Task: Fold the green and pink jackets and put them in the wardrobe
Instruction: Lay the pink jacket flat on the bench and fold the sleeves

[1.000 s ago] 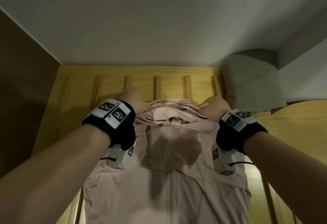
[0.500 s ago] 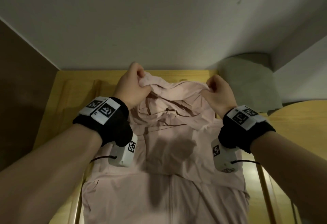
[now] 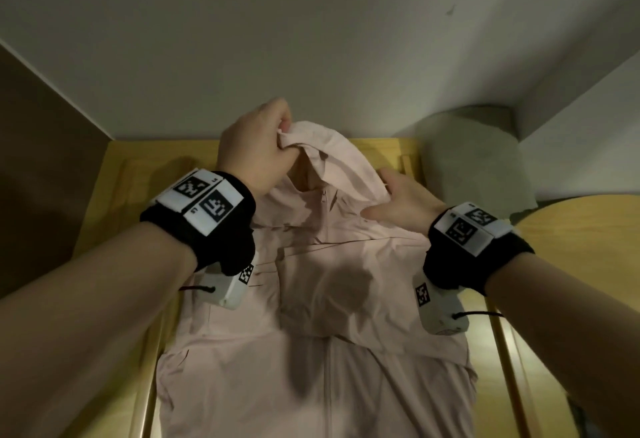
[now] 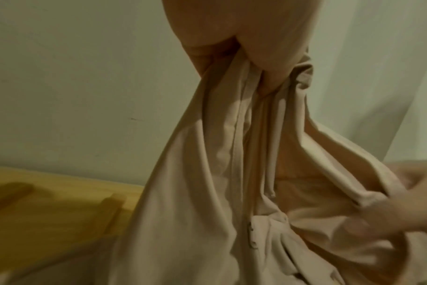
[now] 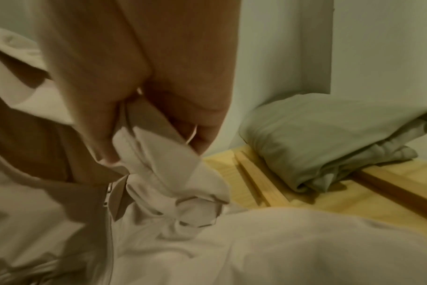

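Wood slats of a bed frame (image 3: 114, 174) carry the pink jacket (image 3: 322, 351), spread front-up with its zipper running down the middle. Folded green jacket (image 3: 474, 157) sits beyond the pink jacket's right shoulder, against the wall. Left hand (image 3: 254, 146) pinches the pink jacket's hood and lifts it. Right hand (image 3: 405, 202) pinches the hood's right edge, lower down.

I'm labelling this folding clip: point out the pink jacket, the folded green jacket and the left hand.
pink jacket (image 3: 346, 292): head view, on its chest panel.
folded green jacket (image 5: 329, 135): right wrist view, on its top layer.
left hand (image 3: 252, 150): head view, on its back, gripping the hood.
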The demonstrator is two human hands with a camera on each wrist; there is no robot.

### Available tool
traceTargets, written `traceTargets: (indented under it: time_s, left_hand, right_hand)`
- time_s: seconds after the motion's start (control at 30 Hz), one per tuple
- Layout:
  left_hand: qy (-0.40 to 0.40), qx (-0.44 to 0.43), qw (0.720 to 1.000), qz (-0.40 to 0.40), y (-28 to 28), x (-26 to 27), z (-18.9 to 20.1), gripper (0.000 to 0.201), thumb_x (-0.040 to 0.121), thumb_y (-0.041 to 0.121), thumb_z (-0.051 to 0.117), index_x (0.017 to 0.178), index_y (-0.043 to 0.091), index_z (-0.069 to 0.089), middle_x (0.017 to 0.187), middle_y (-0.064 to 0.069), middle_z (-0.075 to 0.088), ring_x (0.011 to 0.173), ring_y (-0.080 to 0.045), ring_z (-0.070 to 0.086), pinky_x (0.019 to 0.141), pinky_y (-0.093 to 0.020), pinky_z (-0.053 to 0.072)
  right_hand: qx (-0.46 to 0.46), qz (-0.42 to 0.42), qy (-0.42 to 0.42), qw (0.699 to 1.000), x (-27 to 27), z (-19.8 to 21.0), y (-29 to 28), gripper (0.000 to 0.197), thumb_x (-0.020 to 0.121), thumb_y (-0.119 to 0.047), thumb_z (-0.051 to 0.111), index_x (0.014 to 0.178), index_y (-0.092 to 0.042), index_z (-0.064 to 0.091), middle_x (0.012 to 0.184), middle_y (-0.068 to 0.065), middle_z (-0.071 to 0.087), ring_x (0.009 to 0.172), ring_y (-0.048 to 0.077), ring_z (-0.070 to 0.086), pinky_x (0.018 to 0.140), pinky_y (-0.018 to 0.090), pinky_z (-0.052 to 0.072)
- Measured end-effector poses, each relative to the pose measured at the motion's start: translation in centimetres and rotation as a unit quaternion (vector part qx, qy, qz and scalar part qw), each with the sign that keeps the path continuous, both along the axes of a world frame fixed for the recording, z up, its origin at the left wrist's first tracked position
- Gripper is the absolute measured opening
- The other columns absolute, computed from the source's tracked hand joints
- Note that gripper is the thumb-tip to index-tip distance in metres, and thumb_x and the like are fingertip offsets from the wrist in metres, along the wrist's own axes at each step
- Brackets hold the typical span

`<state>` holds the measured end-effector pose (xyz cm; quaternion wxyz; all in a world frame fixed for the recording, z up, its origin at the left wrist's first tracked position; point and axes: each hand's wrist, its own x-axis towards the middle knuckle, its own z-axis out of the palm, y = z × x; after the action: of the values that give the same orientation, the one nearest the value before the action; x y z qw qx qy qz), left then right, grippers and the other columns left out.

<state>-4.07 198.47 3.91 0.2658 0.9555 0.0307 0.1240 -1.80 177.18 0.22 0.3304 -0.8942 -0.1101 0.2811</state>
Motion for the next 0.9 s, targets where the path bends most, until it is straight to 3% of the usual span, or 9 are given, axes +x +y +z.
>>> traceTargets:
  time_s: [0.1, 0.23, 0.4, 0.5, 0.6, 0.7, 0.77, 0.83, 0.9]
  left_hand:
    - [-0.049, -0.052, 0.995, -0.071, -0.7, -0.8, 0.0, 0.033, 0.067, 0.0, 0.058, 0.066, 0.022, 0.033, 0.091, -0.009, 0.053, 0.083, -0.025, 0.049, 0.064, -0.037, 0.038]
    - [-0.063, -0.088, 0.99, -0.093, -1.3, -3.5, -0.9, 0.026, 0.064, 0.002, 0.063, 0.086, 0.012, 0.053, 0.084, 0.006, 0.044, 0.072, -0.008, 0.04, 0.061, -0.028, 0.033]
    - [-0.024, 0.007, 0.977, -0.213, -0.8, -9.0, -3.4, 0.031, 0.066, 0.013, 0.061, 0.096, 0.012, 0.058, 0.076, -0.004, 0.058, 0.074, -0.013, 0.046, 0.062, -0.023, 0.031]
    - [0.022, 0.103, 0.948, -0.302, -0.4, -12.6, -5.3, 0.04, 0.059, 0.017, 0.08, 0.095, 0.021, 0.064, 0.075, 0.0, 0.066, 0.069, -0.012, 0.057, 0.065, -0.022, 0.035]
    - [0.082, 0.153, 0.926, -0.334, 0.1, -15.2, -6.9, 0.042, 0.052, 0.023, 0.086, 0.092, 0.022, 0.072, 0.073, 0.008, 0.068, 0.057, -0.008, 0.061, 0.052, -0.016, 0.04]
    - [0.119, 0.11, 0.941, -0.295, 0.3, -15.7, -7.4, 0.027, 0.066, 0.021, 0.077, 0.091, 0.022, 0.067, 0.07, 0.007, 0.065, 0.05, -0.009, 0.06, 0.045, -0.015, 0.036]
    - [0.133, 0.091, 0.963, -0.215, -0.2, -14.9, -7.4, 0.026, 0.066, 0.017, 0.08, 0.089, 0.02, 0.068, 0.073, 0.004, 0.066, 0.052, -0.009, 0.06, 0.047, -0.013, 0.033]
    - [0.181, 0.015, 0.974, -0.132, -1.2, -13.9, -8.0, 0.022, 0.079, 0.018, 0.07, 0.102, 0.017, 0.069, 0.094, -0.001, 0.066, 0.079, -0.017, 0.065, 0.069, -0.023, 0.049]
    - [0.228, -0.037, 0.969, -0.092, -2.5, -13.5, -9.1, 0.026, 0.089, 0.024, 0.059, 0.113, 0.018, 0.066, 0.107, -0.003, 0.06, 0.098, -0.021, 0.06, 0.083, -0.034, 0.048]
  right_hand:
    - [0.016, -0.081, -0.099, 0.992, -0.3, -0.3, -0.4, 0.017, 0.082, -0.022, 0.063, 0.082, -0.01, 0.052, 0.073, 0.0, 0.053, 0.072, 0.02, 0.05, 0.061, 0.03, 0.034]
    - [0.121, -0.169, -0.17, 0.963, -1.4, -0.6, -1.8, 0.016, 0.082, -0.018, 0.057, 0.074, -0.009, 0.047, 0.067, 0.005, 0.05, 0.067, 0.014, 0.044, 0.061, 0.026, 0.036]
    - [0.088, -0.019, -0.165, 0.982, -5.6, -2.3, -4.3, 0.026, 0.08, -0.025, 0.064, 0.069, -0.028, 0.04, 0.066, -0.001, 0.051, 0.067, 0.021, 0.051, 0.063, 0.038, 0.041]
    - [0.014, 0.118, -0.167, 0.979, -8.6, -4.2, -5.6, 0.022, 0.077, -0.041, 0.053, 0.075, -0.019, 0.054, 0.072, 0.001, 0.056, 0.069, 0.021, 0.052, 0.063, 0.038, 0.042]
    - [-0.018, 0.167, -0.017, 0.986, -11.3, -6.0, -6.2, 0.031, 0.072, -0.053, 0.059, 0.086, -0.025, 0.057, 0.079, -0.014, 0.054, 0.073, 0.007, 0.049, 0.069, 0.027, 0.041]
    - [-0.04, 0.175, 0.041, 0.983, -12.6, -7.0, -6.3, 0.049, 0.065, -0.071, 0.058, 0.101, -0.039, 0.053, 0.091, -0.022, 0.056, 0.083, -0.003, 0.051, 0.076, 0.018, 0.043]
    - [-0.021, 0.132, -0.008, 0.991, -12.4, -7.1, -5.8, 0.039, 0.075, -0.069, 0.05, 0.099, -0.038, 0.054, 0.09, -0.02, 0.058, 0.081, -0.003, 0.053, 0.077, 0.022, 0.047]
    - [0.008, 0.064, -0.042, 0.997, -11.8, -7.2, -4.8, 0.018, 0.087, -0.049, 0.052, 0.096, -0.035, 0.057, 0.088, -0.016, 0.059, 0.078, 0.003, 0.056, 0.077, 0.029, 0.049]
    - [0.011, 0.027, -0.068, 0.997, -11.2, -7.3, -3.4, 0.019, 0.088, -0.037, 0.056, 0.106, -0.033, 0.059, 0.082, -0.015, 0.055, 0.075, 0.006, 0.053, 0.072, 0.024, 0.046]
